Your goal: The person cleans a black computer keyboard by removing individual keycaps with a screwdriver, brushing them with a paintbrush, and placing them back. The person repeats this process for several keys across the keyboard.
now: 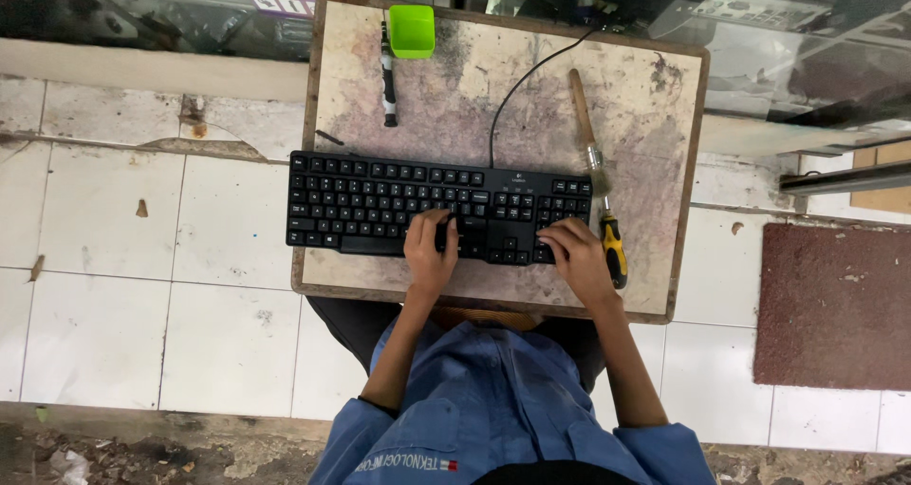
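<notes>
A black wired keyboard (pixel 380 200) lies across a worn wooden board (pixel 531 86) that rests over my lap. My left hand (pixel 429 248) lies on the keys near the keyboard's front middle, fingers curled onto them. My right hand (pixel 574 252) rests on the keyboard's right end by the number pad, fingers bent over its front edge. Just right of that hand lies a screwdriver (pixel 615 248) with a yellow and black handle. A wooden-handled brush (pixel 586 129) lies behind it, bristles toward the keyboard.
A green plastic cup (pixel 412 29) and a black and white pen-like tool (pixel 388 82) sit at the board's far left. The keyboard's cable (pixel 517 86) runs to the back. White floor tiles (pixel 190 257) surround the board; a dark red mat (pixel 835 305) lies right.
</notes>
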